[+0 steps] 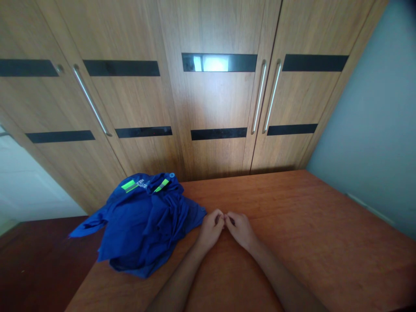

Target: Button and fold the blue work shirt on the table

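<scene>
My left hand (212, 226) and my right hand (239, 227) rest together over the wooden table (292, 242). Their fingers are curled in, and the fingertips and thumbs meet in the middle. Nothing shows between them. Just left of my left hand lies a crumpled blue work garment (143, 225), heaped on the table's left side. It carries yellow-green and grey reflective strips, white lettering and a button near its top. One blue end of the cloth reaches close to my left wrist; whether they touch, I cannot tell.
Behind the table stands a wooden wardrobe (214, 99) with black inlaid strips and long metal handles. A pale wall (373, 143) borders the right side. At far left are a white door (29, 182) and dark reddish floor (42, 260); part of the garment hangs past the table's left edge.
</scene>
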Demonstrator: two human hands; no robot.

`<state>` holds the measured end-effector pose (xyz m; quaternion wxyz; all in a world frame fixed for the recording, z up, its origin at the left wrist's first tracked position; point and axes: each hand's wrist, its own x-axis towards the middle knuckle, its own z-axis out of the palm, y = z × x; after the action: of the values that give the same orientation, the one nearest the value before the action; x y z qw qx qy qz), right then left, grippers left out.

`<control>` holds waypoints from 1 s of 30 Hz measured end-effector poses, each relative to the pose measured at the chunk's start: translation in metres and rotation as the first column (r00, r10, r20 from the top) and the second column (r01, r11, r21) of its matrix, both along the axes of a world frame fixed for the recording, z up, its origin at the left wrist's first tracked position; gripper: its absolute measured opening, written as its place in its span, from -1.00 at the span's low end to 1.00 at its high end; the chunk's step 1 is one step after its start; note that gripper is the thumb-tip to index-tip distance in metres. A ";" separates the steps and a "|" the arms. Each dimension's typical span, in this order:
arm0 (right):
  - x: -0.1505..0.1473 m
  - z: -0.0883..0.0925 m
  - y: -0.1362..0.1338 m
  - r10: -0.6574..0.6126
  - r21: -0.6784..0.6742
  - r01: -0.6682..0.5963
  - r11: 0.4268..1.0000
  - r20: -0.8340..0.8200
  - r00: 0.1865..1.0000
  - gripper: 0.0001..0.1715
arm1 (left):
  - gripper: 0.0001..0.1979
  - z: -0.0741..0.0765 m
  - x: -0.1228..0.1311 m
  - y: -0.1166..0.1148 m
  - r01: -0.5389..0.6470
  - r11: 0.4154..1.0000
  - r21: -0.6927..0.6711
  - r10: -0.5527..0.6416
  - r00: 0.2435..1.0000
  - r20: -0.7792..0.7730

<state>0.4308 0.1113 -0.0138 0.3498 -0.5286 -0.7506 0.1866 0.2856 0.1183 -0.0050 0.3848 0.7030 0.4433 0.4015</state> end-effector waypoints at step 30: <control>0.000 -0.001 0.000 -0.002 0.021 0.002 1.000 0.001 1.000 -0.64 | -0.78 -0.001 0.000 0.000 -0.003 1.000 0.026 0.003 1.000 -0.018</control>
<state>0.4307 0.1111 -0.0152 0.3551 -0.5259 -0.7521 0.1778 0.2852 0.1186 -0.0063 0.3710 0.7109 0.4424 0.4016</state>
